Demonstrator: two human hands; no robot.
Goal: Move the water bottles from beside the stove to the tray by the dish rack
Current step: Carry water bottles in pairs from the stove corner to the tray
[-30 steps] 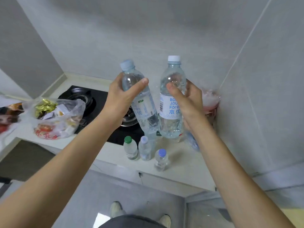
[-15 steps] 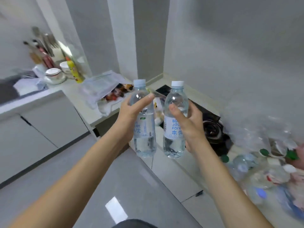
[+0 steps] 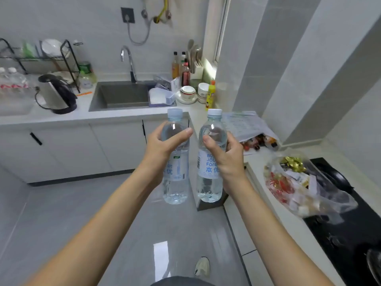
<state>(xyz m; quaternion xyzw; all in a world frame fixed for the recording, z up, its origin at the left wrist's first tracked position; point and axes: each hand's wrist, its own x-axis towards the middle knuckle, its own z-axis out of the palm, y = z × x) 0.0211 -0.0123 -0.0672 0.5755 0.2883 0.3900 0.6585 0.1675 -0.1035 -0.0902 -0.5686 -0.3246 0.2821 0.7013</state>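
Note:
My left hand (image 3: 162,149) grips a clear water bottle (image 3: 175,182) with a pale blue cap, held upright over the floor. My right hand (image 3: 226,159) grips a second clear water bottle (image 3: 208,186) with a white cap and blue lettering, upright beside the first. At the far left a clear tray (image 3: 16,102) sits on the counter below the black dish rack (image 3: 68,58). Two bottles with red labels (image 3: 12,81) stand in the tray. The black stove (image 3: 350,234) lies at the right edge.
A steel kettle (image 3: 55,93) stands between the tray and the sink (image 3: 121,96). Bowls, sauce bottles and a yellow bottle crowd the corner by the sink. Plastic bags of snacks (image 3: 296,186) lie on the right counter beside the stove. Grey floor spreads below my arms.
The view has swung left from the stove corner to the sink counter. Both hands still hold their bottles upright, now over the floor and facing the sink.

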